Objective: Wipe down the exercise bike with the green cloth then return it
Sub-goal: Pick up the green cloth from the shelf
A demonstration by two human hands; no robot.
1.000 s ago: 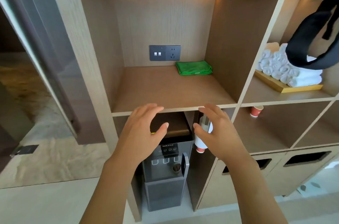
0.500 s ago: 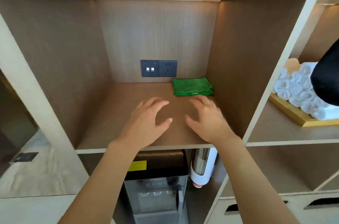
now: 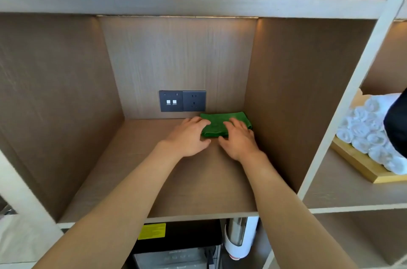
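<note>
Wooden shelf point(image 3: 187, 191) fills the view, both bare arms reaching deep into its cubby. Over in the next cubby, rolled white towels point(image 3: 365, 134) sit on a tray. Green cloth point(image 3: 217, 123) lies folded in the back right corner, just below the grey socket point(image 3: 182, 101). Left hand point(image 3: 189, 136) and right hand point(image 3: 239, 140) both rest on it, fingers spread flat over the fabric, not closed around it.
</note>
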